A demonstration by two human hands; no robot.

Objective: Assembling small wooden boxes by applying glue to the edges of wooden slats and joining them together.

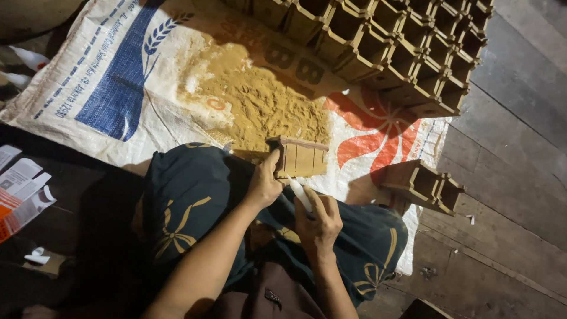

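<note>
One small wooden slatted box (300, 157) sits in the left hand (264, 184), fingers closed around its near-left end, held just above the lap. Right hand (319, 220) sits just below and right of the box, closed around a white stick-like tool (300, 194) whose tip points up at the box's underside; whether the tip touches it is unclear. Directly beyond the left hand: pile of yellow-brown powder (260, 103) spread on a white woven sack (118, 77) with blue and red-orange print. Further out past the box, upper right: large stack of similar open wooden boxes (401, 47) in rows. Right of the right hand: two more wooden boxes (424, 186) lying at the sack's edge on the wooden plank floor (508, 177). Under both forearms: dark green patterned cloth (189, 195) over the knees. Far left of the left arm: paper cartons (20, 189) and white scraps (36, 255).
</note>
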